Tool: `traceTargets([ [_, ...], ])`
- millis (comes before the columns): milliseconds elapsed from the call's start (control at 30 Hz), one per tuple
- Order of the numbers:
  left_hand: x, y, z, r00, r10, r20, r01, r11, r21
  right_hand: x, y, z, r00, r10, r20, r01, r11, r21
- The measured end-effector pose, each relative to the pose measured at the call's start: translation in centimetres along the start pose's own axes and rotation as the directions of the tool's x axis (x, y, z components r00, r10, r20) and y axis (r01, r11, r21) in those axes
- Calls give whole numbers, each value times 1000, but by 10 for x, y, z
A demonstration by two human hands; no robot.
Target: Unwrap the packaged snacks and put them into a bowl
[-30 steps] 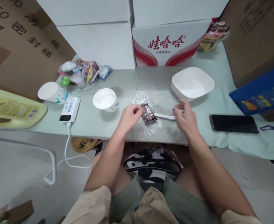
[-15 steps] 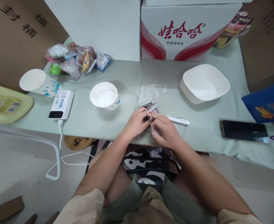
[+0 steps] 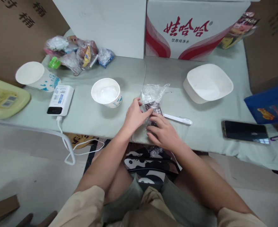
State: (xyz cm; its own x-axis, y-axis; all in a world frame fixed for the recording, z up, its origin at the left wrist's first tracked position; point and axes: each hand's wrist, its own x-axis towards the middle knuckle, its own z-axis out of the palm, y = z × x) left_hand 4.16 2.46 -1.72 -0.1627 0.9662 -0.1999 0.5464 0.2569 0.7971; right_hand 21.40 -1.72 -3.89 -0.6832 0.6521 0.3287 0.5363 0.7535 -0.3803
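A small dark brown packet (image 3: 157,108) with pale print lies on the cloth in front of me, partly hidden by my hands. Crinkled clear plastic wrap (image 3: 154,91) spreads above it and around it. My left hand (image 3: 136,115) is open at the packet's left side, its thumb reaching across to the packet. From the lower right, my right hand (image 3: 164,130) rests with fingers apart on the packet's lower part. Just right of it lies a white plastic stick (image 3: 178,119), whose inner end meets the packet. A paper cup (image 3: 112,102) with something whitish inside stands to the left.
A white bowl (image 3: 195,91) and a phone (image 3: 245,131) sit at right. On the left are a power bank (image 3: 62,99) with a cable, another paper cup (image 3: 43,80), bagged snacks (image 3: 70,60) and a yellow jug (image 3: 8,99). White cartons (image 3: 188,37) line the back.
My fingers have gone from pinching the clear wrap to spreading over the packet. My left hand has moved up and left, and more of the dark packet shows. The view has shifted slightly.
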Motion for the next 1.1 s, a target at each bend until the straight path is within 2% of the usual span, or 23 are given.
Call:
traceTargets([
  [100,5,-3,7,1000,10,16,-8,991,-136,-4,2,1,998,-55,41,54,998,26],
  [233,17,-6,23,997,66,-41,-75,942,-326,-7,2,3,997,-63,45,61,997,54],
  [333,26,-1,31,998,25,-61,-49,891,-452,-9,2,6,998,-54,28,52,997,55],
  [433,31,4,31,1000,27,2,-23,862,-506,-9,4,8,998,-61,8,61,996,63],
  [533,31,4,24,987,138,88,-80,875,-477,-9,6,8,997,-74,-13,75,994,82],
  [600,28,3,19,959,248,135,-175,897,-406,-9,8,9,997,-75,-25,77,993,93],
  [700,22,-1,12,884,412,221,-352,897,-266,-6,10,11,997,-61,-38,65,992,108],
  [767,18,-5,8,840,478,258,-436,877,-203,-5,9,11,998,-46,-51,52,992,117],
  [867,16,-11,2,792,515,327,-488,857,-168,-5,5,6,991,-74,-114,90,986,143],
  [1000,19,-22,-6,734,545,405,-546,829,-125,-21,8,-15,956,-148,-255,194,967,167],
  [1067,20,-25,-10,707,555,438,-582,809,-85,-33,20,-27,946,-85,-312,130,983,127],
  [1100,20,-27,-12,695,556,456,-597,799,-65,-39,28,-31,947,-21,-322,52,995,89],
])
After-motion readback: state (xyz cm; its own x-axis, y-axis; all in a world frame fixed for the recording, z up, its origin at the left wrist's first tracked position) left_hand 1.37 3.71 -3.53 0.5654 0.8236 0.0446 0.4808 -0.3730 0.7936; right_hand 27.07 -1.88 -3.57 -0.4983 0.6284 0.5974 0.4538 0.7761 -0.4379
